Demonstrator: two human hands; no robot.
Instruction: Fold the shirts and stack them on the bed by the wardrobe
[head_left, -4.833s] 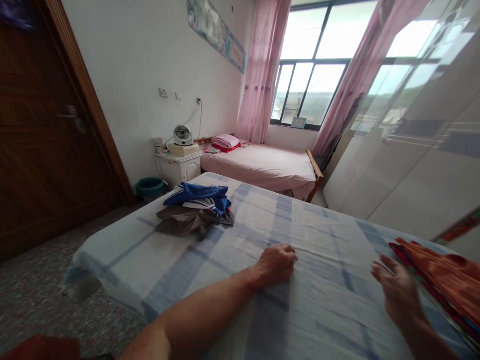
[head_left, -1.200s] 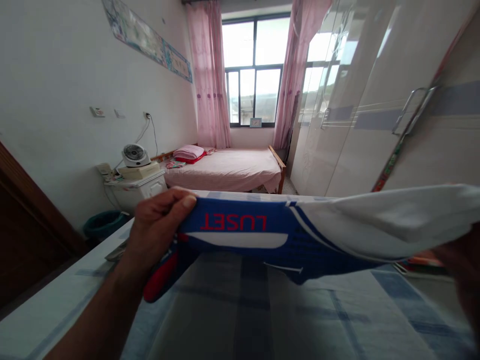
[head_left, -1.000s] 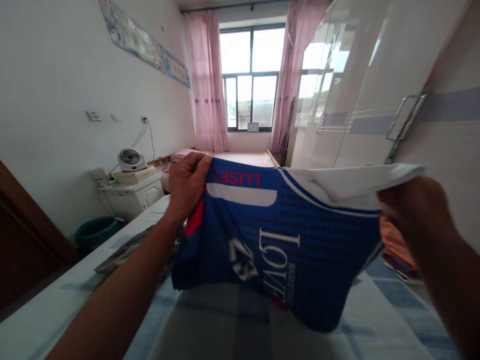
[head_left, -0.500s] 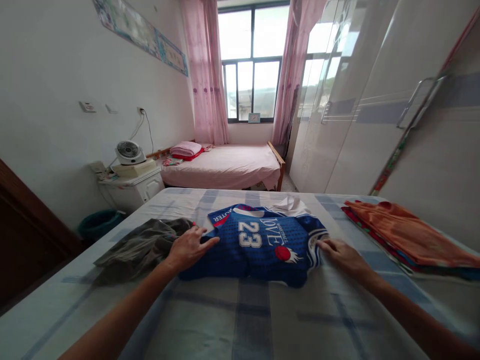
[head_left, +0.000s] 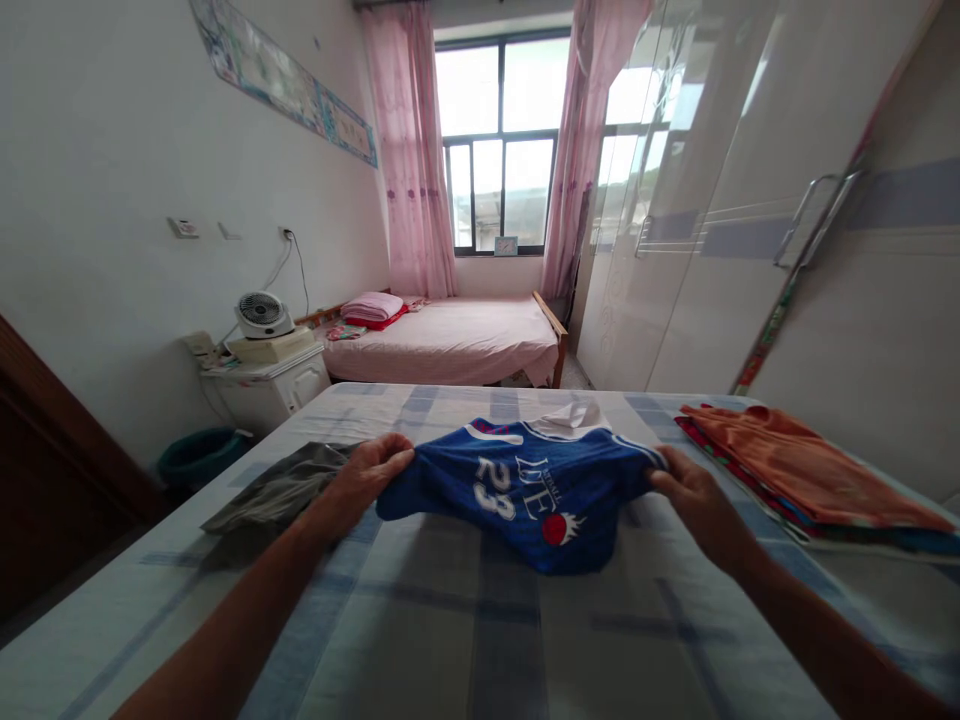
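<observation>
A blue jersey [head_left: 517,490] with white "23" lettering and a red ball print is stretched between my two hands, partly lifted off the bed. My left hand [head_left: 375,470] pinches its left edge, and my right hand [head_left: 694,495] grips the edge on the right. White cloth [head_left: 574,418] shows along the jersey's far side. Just behind my left hand lies a crumpled grey-green garment [head_left: 281,490], partly hidden by my wrist and forearm.
A folded stack of clothes with an orange piece on top [head_left: 817,470] lies on the right of the checked bed sheet [head_left: 510,640]. Beyond are a pink bed [head_left: 465,335], a white wardrobe [head_left: 675,260], and a fan [head_left: 264,313] above a nightstand [head_left: 281,375].
My left hand, earlier open by the jersey, has closed on its left edge. Both sides of the jersey have risen from the bed, and its front has bunched and sagged in the middle.
</observation>
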